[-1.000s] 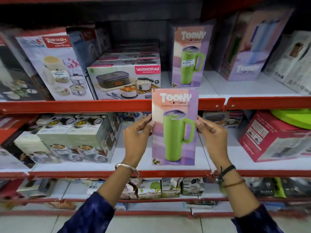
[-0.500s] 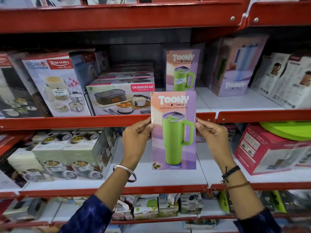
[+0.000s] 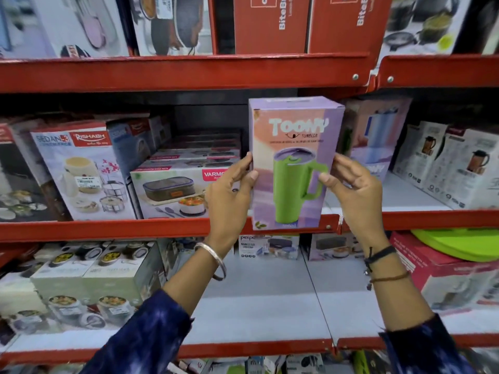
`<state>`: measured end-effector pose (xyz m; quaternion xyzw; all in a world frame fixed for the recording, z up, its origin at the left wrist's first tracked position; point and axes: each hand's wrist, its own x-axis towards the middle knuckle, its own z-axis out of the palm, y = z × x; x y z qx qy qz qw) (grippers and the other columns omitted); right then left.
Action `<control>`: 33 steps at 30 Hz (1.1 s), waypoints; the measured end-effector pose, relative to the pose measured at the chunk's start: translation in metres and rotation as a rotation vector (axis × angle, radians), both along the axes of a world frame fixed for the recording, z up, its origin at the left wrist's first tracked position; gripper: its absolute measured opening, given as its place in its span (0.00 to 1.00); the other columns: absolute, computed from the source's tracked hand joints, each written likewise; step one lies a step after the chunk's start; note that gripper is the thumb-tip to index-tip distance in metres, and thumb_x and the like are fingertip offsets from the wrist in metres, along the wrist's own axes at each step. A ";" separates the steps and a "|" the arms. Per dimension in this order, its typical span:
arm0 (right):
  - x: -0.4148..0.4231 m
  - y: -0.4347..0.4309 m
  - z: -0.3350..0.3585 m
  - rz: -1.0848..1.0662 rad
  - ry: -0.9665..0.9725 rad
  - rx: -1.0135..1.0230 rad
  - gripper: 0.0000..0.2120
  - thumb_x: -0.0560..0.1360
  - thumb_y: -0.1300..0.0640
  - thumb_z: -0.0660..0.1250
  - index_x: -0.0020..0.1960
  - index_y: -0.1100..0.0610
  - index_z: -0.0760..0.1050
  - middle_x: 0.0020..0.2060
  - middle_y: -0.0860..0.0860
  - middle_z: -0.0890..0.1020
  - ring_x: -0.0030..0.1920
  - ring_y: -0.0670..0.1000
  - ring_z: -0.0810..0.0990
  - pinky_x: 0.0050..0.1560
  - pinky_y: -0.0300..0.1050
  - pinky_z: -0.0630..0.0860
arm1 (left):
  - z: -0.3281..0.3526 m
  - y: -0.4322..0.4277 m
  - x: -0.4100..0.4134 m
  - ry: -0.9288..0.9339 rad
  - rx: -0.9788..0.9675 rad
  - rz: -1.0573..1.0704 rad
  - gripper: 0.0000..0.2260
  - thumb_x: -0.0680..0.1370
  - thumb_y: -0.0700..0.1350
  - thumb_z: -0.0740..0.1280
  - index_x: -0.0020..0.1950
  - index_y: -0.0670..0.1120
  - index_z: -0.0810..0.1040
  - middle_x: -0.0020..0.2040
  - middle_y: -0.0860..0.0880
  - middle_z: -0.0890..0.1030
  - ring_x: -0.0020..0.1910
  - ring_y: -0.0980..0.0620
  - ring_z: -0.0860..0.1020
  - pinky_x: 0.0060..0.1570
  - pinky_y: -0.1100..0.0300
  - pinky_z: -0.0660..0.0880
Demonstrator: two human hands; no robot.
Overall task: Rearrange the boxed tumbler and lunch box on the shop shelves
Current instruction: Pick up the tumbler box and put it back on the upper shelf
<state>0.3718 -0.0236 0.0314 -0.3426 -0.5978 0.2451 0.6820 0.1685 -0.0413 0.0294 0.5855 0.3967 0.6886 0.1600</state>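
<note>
Shop aisle, red metal shelves [image 3: 172,228] with white decks, packed with boxed kitchenware. Tumbler box [image 3: 293,163], purple-pink with a green mug printed on it, is upright and held in front of the middle shelf, its bottom edge level with that shelf's red front lip; can't tell if it's resting on the deck. Left hand [image 3: 229,193] grips the box's left edge, thumb on the front face, fingers wrapped behind. Right hand [image 3: 353,190] is at the right edge, fingers curled, thumb tip on the front by the printed handle. Lunch box [image 3: 175,190] carton sits just left of the tumbler box on the same shelf, partly behind the left hand, with more flat cartons stacked behind it. Another tumbler carton [image 3: 375,141] stands just right. Red cartons [image 3: 272,22] on the shelf above.
</note>
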 end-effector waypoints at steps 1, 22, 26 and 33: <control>0.000 0.006 0.004 -0.021 0.003 0.012 0.21 0.70 0.66 0.71 0.61 0.53 0.73 0.59 0.51 0.79 0.57 0.43 0.80 0.58 0.38 0.76 | 0.002 0.006 0.004 0.025 0.022 0.013 0.16 0.76 0.41 0.67 0.64 0.46 0.75 0.55 0.54 0.81 0.54 0.59 0.79 0.56 0.59 0.77; 0.001 0.105 -0.038 -0.110 0.033 -0.112 0.22 0.70 0.65 0.71 0.63 0.58 0.73 0.57 0.50 0.79 0.56 0.47 0.80 0.61 0.45 0.76 | -0.028 0.098 0.024 0.153 -0.137 0.109 0.17 0.77 0.37 0.64 0.65 0.45 0.72 0.58 0.46 0.81 0.56 0.53 0.78 0.59 0.64 0.72; 0.000 0.114 -0.038 -0.120 0.033 -0.103 0.21 0.71 0.65 0.70 0.63 0.59 0.73 0.56 0.50 0.79 0.55 0.43 0.79 0.58 0.35 0.76 | -0.027 0.106 0.024 0.236 -0.150 0.169 0.18 0.77 0.37 0.65 0.67 0.45 0.71 0.56 0.43 0.82 0.54 0.49 0.79 0.58 0.60 0.74; 0.001 0.119 -0.044 -0.151 -0.011 -0.095 0.20 0.71 0.62 0.71 0.63 0.61 0.74 0.57 0.53 0.80 0.55 0.48 0.80 0.55 0.31 0.76 | -0.030 0.107 0.025 0.310 -0.114 0.217 0.17 0.77 0.37 0.64 0.66 0.43 0.70 0.55 0.42 0.82 0.43 0.55 0.76 0.44 0.72 0.69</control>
